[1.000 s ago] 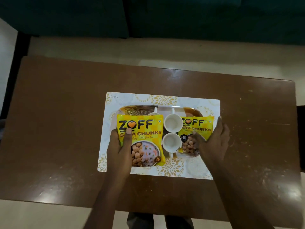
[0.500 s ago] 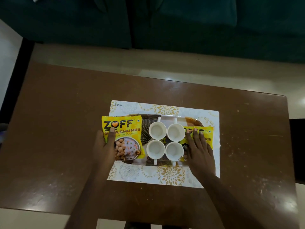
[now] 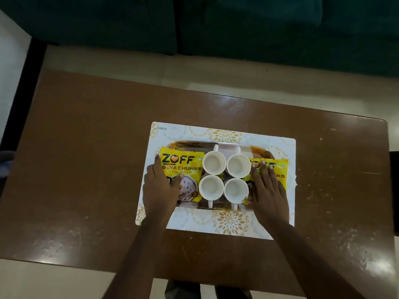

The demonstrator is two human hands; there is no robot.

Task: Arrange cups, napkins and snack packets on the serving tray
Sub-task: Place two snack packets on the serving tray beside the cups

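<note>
The left hand is being laid along the outer edge of the left snack packet, fingers fairly straight and thumb spread across its yellow face, nothing being clenched. The right hand is being pressed flat, fingers extended, onto the right snack packet. Both packets are being seated at the two ends of the serving tray, each overhanging its rim a little, while four white cups are being flanked in a tight two-by-two block at the middle. The tray is being carried by a patterned mat on the brown surface. The step in hand is judged to be the squaring-up of the packets against the cups. No napkins can be picked out, so a gentle inward nudge is being called for next, without the cups being jostled, and then napkins are to be found and added.
</note>
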